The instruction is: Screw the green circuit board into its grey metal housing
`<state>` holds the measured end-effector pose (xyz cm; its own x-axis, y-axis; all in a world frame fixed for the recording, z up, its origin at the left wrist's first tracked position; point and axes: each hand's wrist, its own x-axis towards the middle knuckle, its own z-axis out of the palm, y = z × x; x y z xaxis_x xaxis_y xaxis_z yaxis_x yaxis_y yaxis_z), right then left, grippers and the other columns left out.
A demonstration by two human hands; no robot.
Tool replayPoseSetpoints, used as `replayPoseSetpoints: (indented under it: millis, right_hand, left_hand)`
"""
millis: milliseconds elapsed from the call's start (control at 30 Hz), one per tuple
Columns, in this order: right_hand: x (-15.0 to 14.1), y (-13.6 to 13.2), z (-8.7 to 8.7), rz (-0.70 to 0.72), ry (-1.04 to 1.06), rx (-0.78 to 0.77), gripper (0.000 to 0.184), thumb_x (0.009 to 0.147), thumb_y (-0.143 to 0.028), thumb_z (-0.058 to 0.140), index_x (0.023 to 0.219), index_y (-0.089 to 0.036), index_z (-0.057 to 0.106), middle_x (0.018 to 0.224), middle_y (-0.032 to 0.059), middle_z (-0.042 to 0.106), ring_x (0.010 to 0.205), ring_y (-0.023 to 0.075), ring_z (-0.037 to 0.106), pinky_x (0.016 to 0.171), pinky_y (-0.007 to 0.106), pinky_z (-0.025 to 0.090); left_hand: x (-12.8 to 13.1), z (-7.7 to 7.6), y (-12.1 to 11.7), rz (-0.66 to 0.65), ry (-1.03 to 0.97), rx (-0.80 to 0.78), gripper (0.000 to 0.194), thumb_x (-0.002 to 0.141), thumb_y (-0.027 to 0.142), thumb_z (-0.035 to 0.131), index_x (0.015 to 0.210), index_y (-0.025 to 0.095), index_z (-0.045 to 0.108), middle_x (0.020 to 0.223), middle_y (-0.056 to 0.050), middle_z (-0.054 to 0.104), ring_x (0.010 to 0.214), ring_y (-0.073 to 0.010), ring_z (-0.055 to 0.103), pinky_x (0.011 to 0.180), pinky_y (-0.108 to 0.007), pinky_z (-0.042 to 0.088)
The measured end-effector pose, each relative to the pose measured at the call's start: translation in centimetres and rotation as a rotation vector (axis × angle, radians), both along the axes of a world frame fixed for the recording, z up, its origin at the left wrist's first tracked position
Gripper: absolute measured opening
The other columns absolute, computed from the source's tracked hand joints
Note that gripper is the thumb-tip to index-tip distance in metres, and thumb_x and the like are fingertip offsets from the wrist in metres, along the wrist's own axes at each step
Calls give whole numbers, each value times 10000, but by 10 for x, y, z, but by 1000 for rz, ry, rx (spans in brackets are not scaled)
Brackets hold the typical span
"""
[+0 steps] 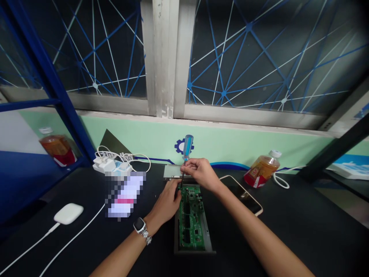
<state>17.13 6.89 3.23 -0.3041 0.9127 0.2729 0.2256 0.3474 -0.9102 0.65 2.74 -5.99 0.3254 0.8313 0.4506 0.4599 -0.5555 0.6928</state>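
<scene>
A screwdriver (188, 144) with a clear blue handle stands nearly upright, its tip down at the far left end of a green circuit board (196, 219). My right hand (200, 173) is closed on it below the handle, fingertips pinched together. Beside the tip, my left hand (168, 198) rests on the board's far left edge, with fingers stretched forward and thumb apart. A long dark metal tray (208, 232) holds the board, which runs toward me. Whatever the tip touches is hidden by my fingers.
A phone (245, 196) lies right of my right hand; a drink bottle (262, 169) stands behind it. To the left are a blurred-out phone-like thing (127, 198), a power strip (111, 164) with cables and a white earbud case (68, 213). A pale metal piece (173, 171) lies beyond the board.
</scene>
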Motion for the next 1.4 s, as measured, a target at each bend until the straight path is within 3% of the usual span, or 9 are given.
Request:
replayPoseSetpoints:
  millis: [133, 233, 333, 433, 600, 767, 1000, 1200, 1400]
  right_hand:
    - [5, -3, 5, 116, 19, -48, 250, 852, -389, 626, 918, -153, 674, 842, 77, 728, 884, 215, 694, 847, 334, 520]
    - [5, -6, 9, 161, -32, -26, 258, 893, -382, 570, 969, -156, 669, 890, 83, 734, 919, 215, 688, 836, 329, 517]
    - [1, -7, 7, 45, -132, 98, 230, 878, -362, 591, 957, -164, 676, 879, 75, 730, 860, 204, 678, 757, 301, 514]
    - [-3, -4, 2, -121, -148, 171, 199, 793, -362, 692, 793, -164, 669, 736, 46, 690, 692, 174, 640, 670, 275, 502]
    - [-2, -5, 2, -98, -135, 117, 227, 814, -369, 664, 728, -159, 669, 630, 20, 645, 590, 153, 599, 574, 251, 466]
    - [1, -10, 10, 45, -115, 42, 253, 885, -386, 574, 890, -163, 694, 814, 55, 730, 767, 200, 690, 702, 283, 531]
    - [-4, -9, 10, 71, -258, 125, 257, 932, -353, 492, 973, -193, 688, 1090, 70, 698, 712, 161, 678, 601, 253, 512]
    - [-5, -5, 5, -135, -215, 190, 146, 795, -320, 686, 779, -183, 636, 701, 25, 678, 621, 158, 626, 599, 256, 487]
    - [2, -3, 5, 16, -93, -8, 174, 823, -344, 650, 810, -171, 666, 617, 4, 631, 533, 146, 599, 541, 252, 489]
  left_hand:
    - [0, 0, 0, 5, -2, -2, 378, 899, 93, 434, 1255, 210, 480, 1235, -106, 568, 1201, -245, 513, 1041, -444, 409]
    - [0, 1, 0, -4, -8, 3, 373, 901, 92, 429, 1250, 214, 480, 1225, -102, 570, 1191, -242, 516, 1037, -446, 412]
    - [0, 1, 0, 4, -8, 3, 376, 899, 89, 429, 1249, 215, 480, 1227, -101, 567, 1192, -241, 516, 1038, -446, 412]
    - [0, 0, -1, 8, -5, -1, 370, 897, 94, 437, 1245, 208, 492, 1221, -105, 572, 1188, -240, 521, 1041, -440, 413]
    - [-2, 7, 4, -2, -48, 2, 306, 940, 176, 453, 1233, 202, 537, 1210, -103, 609, 1175, -235, 549, 1034, -424, 424]
    - [-5, 21, 19, -71, -206, -109, 325, 952, 291, 500, 1248, 195, 592, 1216, -94, 670, 1143, -232, 615, 1018, -388, 455]
    - [-8, 24, 24, -105, -251, -166, 277, 937, 330, 528, 1073, 187, 722, 1040, -69, 750, 922, -231, 697, 841, -326, 524]
    - [-4, 28, 25, -7, -217, -109, 196, 877, 338, 616, 921, 195, 743, 872, -38, 764, 803, -216, 691, 754, -291, 510]
    - [1, 27, 32, -11, -257, -121, 194, 828, 355, 675, 798, 164, 681, 761, -26, 707, 720, -178, 640, 703, -268, 497]
